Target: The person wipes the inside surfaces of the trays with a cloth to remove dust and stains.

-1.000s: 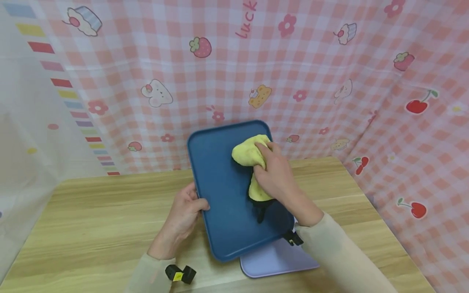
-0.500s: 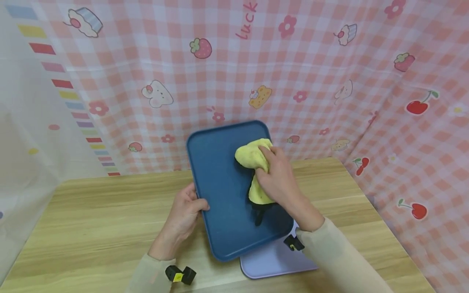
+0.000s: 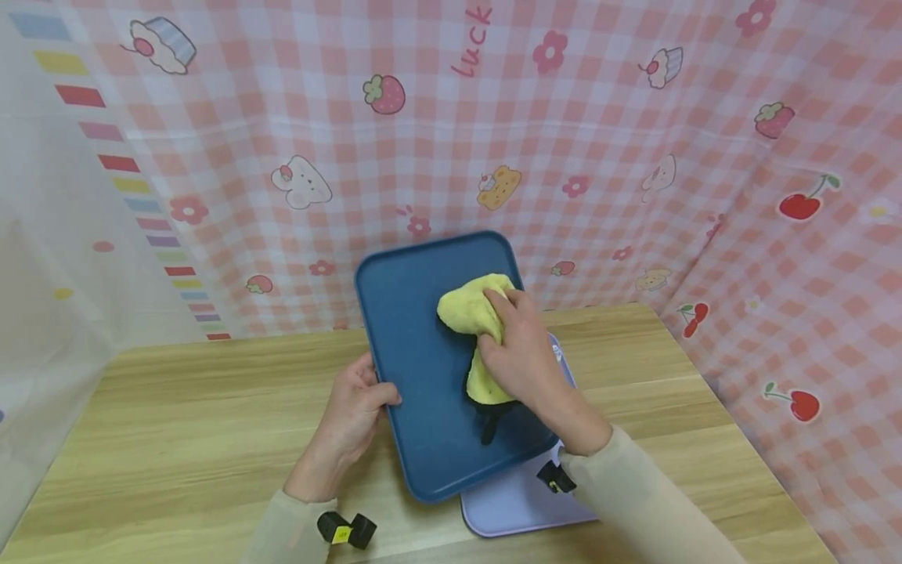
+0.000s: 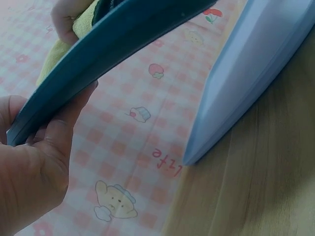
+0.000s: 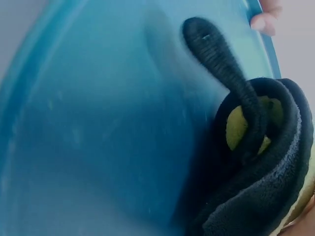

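Head view: left hand [image 3: 355, 407] pinches blue tray [image 3: 423, 352] by its left edge, tilted above wood-grain surface [image 3: 211, 415]; right hand [image 3: 524, 348] grips yellow-and-black cloth [image 3: 468, 308] over its face. Lilac tray [image 3: 524, 497] lies beneath, partly hidden by blue tray and right sleeve [image 3: 641, 489]. Pink gingham curtain [image 3: 423, 141] behind, cherry prints [image 3: 803, 406] on right side.

Yellow cloth [image 3: 465, 309] against blue tray [image 3: 421, 376]

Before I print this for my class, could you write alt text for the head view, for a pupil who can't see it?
A person's right hand holds a yellow cloth over a blue tray, which the left hand grips by its edge. A lilac tray, partly hidden beneath, lies on a wooden table in front of a pink checked backdrop.
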A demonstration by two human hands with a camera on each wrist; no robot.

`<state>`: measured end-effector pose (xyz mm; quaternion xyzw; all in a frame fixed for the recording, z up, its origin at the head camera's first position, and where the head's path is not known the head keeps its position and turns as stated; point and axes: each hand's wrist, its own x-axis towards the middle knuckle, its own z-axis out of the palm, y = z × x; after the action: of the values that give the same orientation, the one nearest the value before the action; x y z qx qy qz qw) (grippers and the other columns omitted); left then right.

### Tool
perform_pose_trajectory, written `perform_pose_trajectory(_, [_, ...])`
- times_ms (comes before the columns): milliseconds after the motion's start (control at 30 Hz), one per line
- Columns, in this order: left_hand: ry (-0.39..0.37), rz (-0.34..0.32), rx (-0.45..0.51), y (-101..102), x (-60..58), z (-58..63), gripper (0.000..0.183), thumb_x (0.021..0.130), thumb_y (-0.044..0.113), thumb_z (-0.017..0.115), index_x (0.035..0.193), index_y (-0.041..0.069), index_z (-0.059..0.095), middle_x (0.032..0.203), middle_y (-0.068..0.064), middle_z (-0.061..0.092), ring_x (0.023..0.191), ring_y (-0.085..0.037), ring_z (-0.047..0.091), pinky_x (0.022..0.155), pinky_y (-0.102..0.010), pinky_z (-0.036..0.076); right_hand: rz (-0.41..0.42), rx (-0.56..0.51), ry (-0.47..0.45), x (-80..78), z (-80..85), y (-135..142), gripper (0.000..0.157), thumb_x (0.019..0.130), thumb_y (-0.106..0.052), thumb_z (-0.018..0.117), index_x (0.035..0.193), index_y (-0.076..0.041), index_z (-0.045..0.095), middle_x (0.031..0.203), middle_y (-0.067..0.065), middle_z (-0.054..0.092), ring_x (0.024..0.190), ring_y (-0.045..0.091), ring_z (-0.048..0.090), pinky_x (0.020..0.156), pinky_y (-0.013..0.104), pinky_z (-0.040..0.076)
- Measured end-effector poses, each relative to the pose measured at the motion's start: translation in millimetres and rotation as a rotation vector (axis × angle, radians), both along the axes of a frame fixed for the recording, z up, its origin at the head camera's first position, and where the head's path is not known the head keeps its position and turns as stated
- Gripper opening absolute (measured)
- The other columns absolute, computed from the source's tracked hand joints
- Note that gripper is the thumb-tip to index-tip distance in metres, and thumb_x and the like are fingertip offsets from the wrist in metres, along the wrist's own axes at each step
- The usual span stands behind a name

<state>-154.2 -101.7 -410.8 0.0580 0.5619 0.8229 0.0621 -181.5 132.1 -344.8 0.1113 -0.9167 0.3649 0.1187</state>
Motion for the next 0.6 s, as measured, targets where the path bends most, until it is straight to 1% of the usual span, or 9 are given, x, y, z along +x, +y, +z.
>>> perform_pose_trajectory(67, [-0.002,-0.001,-0.002,-0.4,0.2,0.1,0.072,0.069,-0.022,0.044,0.141,-0.016,0.049,0.112,-0.011,0.076,0.095,-0.018,0.074,0.077,-0.032,0.062,0.014,0.004,-0.003,2.7,-1.7,-4.3,0.066,0.09,-0.013,0.059,0.155,-0.005,0.05,0.155,0.024,0.039,0.138,0.041,0.047,0.108,0.057,0.044])
perform_pose_trajectory(133, [-0.002,-0.002,-0.004,-0.9,0.2,0.2,0.071,0.069,-0.022,0.044,0.14,-0.016,0.049,0.111,-0.01,0.076,0.094,-0.018,0.074,0.077,-0.032,0.062,0.026,0.013,-0.003,5.8,-3.0,-9.1,0.066,0.09,-0.013,0.06,0.155,-0.007,0.05,0.156,0.023,0.038,0.134,0.041,0.051,0.105,0.057,0.046])
perform_pose_trajectory(267, [-0.012,-0.004,-0.01,-1.9,0.2,0.4,0.071,0.07,-0.021,0.044,0.141,-0.015,0.049,0.109,-0.007,0.077,0.092,-0.016,0.074,0.076,-0.032,0.062,0.043,0.031,0.005,10.4,-4.0,-18.7,0.066,0.089,-0.013,0.06,0.155,-0.009,0.051,0.156,0.022,0.039,0.123,0.041,0.058,0.098,0.056,0.05])
perform_pose_trajectory(333, [-0.016,-0.002,-0.014,-2.5,0.3,1.0,0.071,0.071,-0.021,0.045,0.142,-0.014,0.049,0.109,-0.006,0.077,0.092,-0.016,0.074,0.075,-0.032,0.062,0.054,0.035,0.011,12.4,-3.7,-23.2,0.066,0.089,-0.012,0.061,0.154,-0.01,0.052,0.155,0.021,0.04,0.12,0.041,0.06,0.096,0.056,0.05])
perform_pose_trajectory(467, [-0.019,0.002,-0.032,-3.9,0.1,1.6,0.07,0.072,-0.02,0.046,0.141,-0.013,0.05,0.106,-0.006,0.077,0.089,-0.015,0.074,0.073,-0.031,0.061,0.087,0.043,0.03,15.3,-3.4,-31.3,0.065,0.089,-0.011,0.061,0.153,-0.01,0.053,0.154,0.021,0.04,0.124,0.04,0.058,0.096,0.057,0.051])
perform_pose_trajectory(600, [-0.018,-0.004,-0.044,-5.0,0.0,2.0,0.069,0.074,-0.019,0.046,0.142,-0.011,0.051,0.103,-0.006,0.078,0.089,-0.016,0.075,0.073,-0.031,0.061,0.132,0.073,0.055,17.7,-4.0,-37.7,0.065,0.087,-0.01,0.061,0.152,-0.009,0.055,0.155,0.022,0.04,0.129,0.039,0.056,0.096,0.055,0.052])
